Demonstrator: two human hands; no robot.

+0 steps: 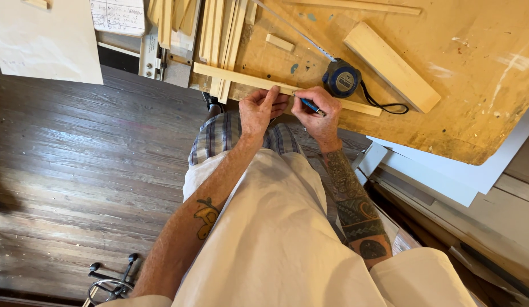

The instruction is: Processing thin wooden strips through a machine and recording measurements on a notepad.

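- Broad plywood workbench [475,68], paint-stained and scuffed, above a dark plank floor [77,159].
- Thick pale wood block [391,65] lying diagonally on the bench, well apart from both hands.
- Bundle of thin wood strips [222,34] stacked at the bench's far left, beside a metal bracket at the edge.
- Long thin wood strip [242,79] lying along the bench's near edge, crossing over the bundle's ends and passing under both hands.
- Blue tape measure [342,79] just beyond the right hand, blade drawn out up and to the left, black wrist cord looping to the right.
- Left hand [260,108] pressed down on the strip, index finger stretched along its top (holding it flat rather than wrapped around it).
- Right hand [318,111] closed around a blue pencil [310,106], tip touching the strip right beside the left fingertip.
- Small offcut [280,42] loose on the bench, farther back.
- Likely trouble: strip sitting close to the bench edge and pinned by one hand only, so a sideways push from the pencil could skate it and throw the mark off.
- Also possible: extended blade snapping back if the case gets knocked, jolting the strip.
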